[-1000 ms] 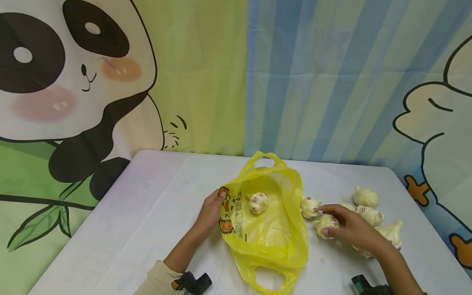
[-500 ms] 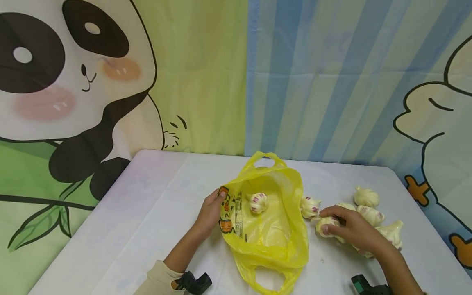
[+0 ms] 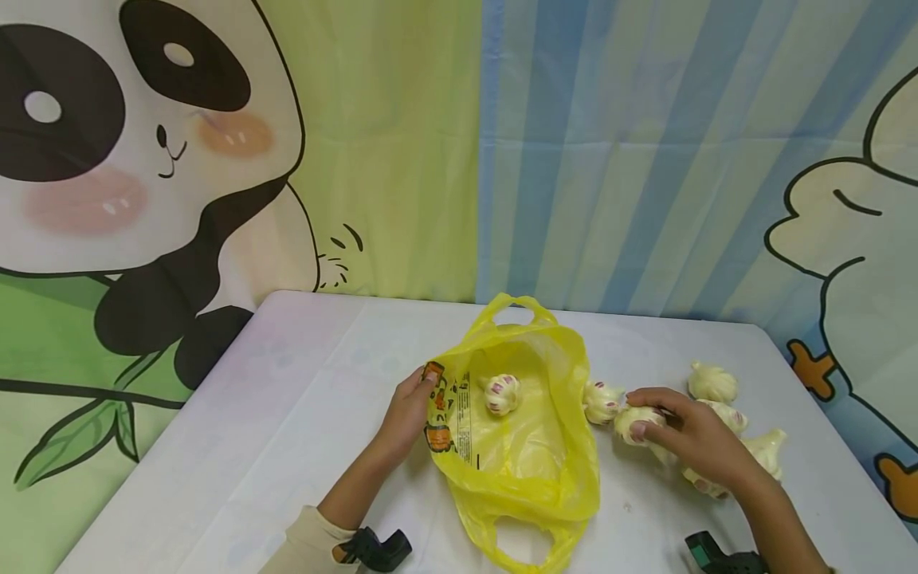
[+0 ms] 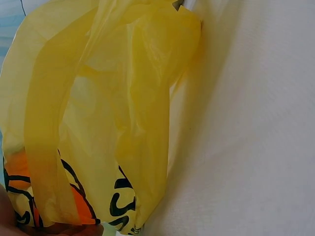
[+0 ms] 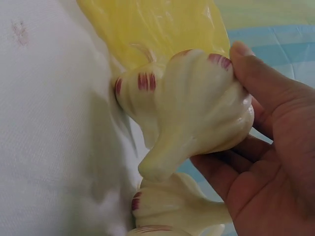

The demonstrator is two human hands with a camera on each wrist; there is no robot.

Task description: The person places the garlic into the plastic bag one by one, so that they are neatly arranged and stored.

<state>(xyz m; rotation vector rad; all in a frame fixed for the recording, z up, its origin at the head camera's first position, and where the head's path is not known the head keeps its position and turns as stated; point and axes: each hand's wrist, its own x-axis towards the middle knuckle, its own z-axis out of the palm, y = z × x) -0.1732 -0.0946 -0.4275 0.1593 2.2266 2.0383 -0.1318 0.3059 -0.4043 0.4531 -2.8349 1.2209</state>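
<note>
Panda cloth (image 3: 247,135) beyond the left hand (image 3: 404,414) and striped cloth (image 3: 667,159) beyond the right hand (image 3: 692,437) are curtaining a decorated nook.

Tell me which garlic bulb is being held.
The garlic bulb pinched in the right hand, just right of the bulb beside the yellow bag; no other visible bulb is held.

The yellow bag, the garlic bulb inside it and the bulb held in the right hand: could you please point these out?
Yellow bag (image 3: 527,448), head view: bare inner wall.
Garlic bulb inside (image 3: 501,395), head view: middle of its body.
Held garlic bulb (image 5: 204,101), right wrist view: its rounded body.
</note>
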